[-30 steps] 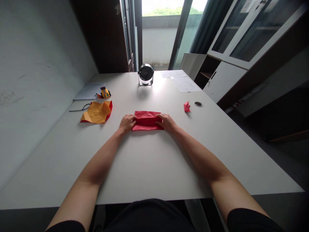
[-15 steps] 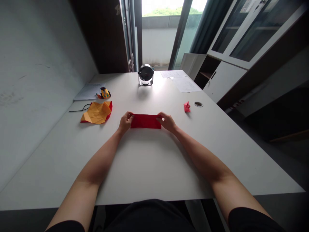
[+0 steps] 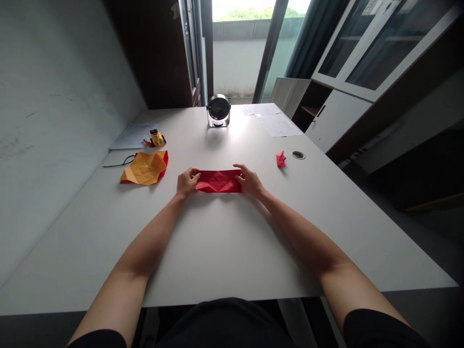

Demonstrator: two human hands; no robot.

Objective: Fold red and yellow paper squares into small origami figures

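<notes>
Since the earlier frame: red paper [image 3: 218, 182] now shows a creased, faceted face where a plain dark panel stood; the forefinger of the right hand [image 3: 252, 181] has lifted from its far edge.

Item 1: red paper, one folded strip. Place: table [image 3: 217, 251], well in from the near edge, about midway between the left and right edges. Left hand [image 3: 186, 182]: thumb and fingers appear to pinch the strip's left end. Right hand: thumb at the right end, forefinger spread away from it; grip of its remaining fingers cannot be told. Handling, by judgement: very light, thin, springy along the creases, easily torn or crumpled, little slip. Best hold: both short ends, lightly, by the corners.

Item 2: orange paper [image 3: 145, 169], red reverse, creased; near the left edge. Black cord [image 3: 115, 166] beside it.

Item 3: small red folded piece [image 3: 281, 160], toward the right edge, near a round table fitting [image 3: 298, 155].

Item 4: yellow figure [image 3: 157, 139], toward the far left corner, next to pale sheets [image 3: 126, 137].

Item 5: printed sheets [image 3: 281, 126], far right corner; text too small to read.

Item 6: round black device [image 3: 219, 108] on a stand, by the far edge; no legible brand.

Item 7: cabinet label [image 3: 373, 7], beyond the right edge; illegible.
</notes>
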